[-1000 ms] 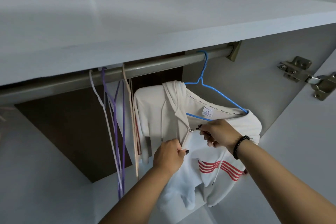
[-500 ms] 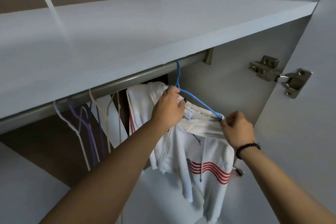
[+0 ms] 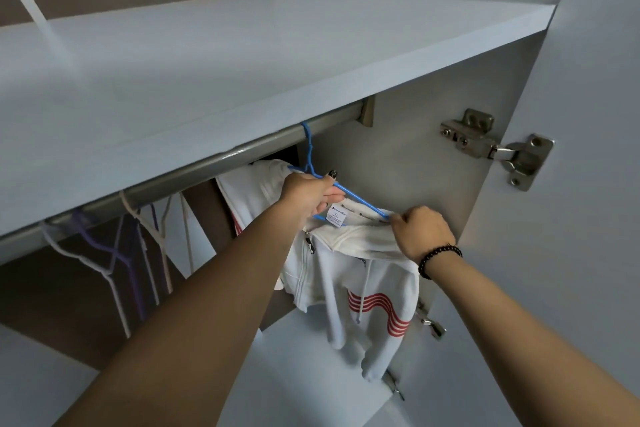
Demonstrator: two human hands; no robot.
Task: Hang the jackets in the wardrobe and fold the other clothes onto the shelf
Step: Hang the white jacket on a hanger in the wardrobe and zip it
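on the rail [image 3: 221, 163], a white jacket [image 3: 349, 274] is already hung by its blue hanger [image 3: 349, 193], gripped by the left hand [image 3: 306, 192], the collar pinched by the right hand [image 3: 420, 234]; folding is judged outstanding.

White jacket [image 3: 374, 288] w/ red wavy stripes; blue hanger [image 3: 360, 199]; black bead bracelet [image 3: 438, 258].

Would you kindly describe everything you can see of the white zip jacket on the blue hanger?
The white jacket looks like soft sweatshirt fabric, with a front zip, drawcords, red wavy stripes and a neck label marked XL. It hangs crookedly on a thin blue hanger hooked over the metal rail near the wardrobe's right wall. The left hand holds hanger and collar together; the right hand pinches the fabric at the hanger's right end.
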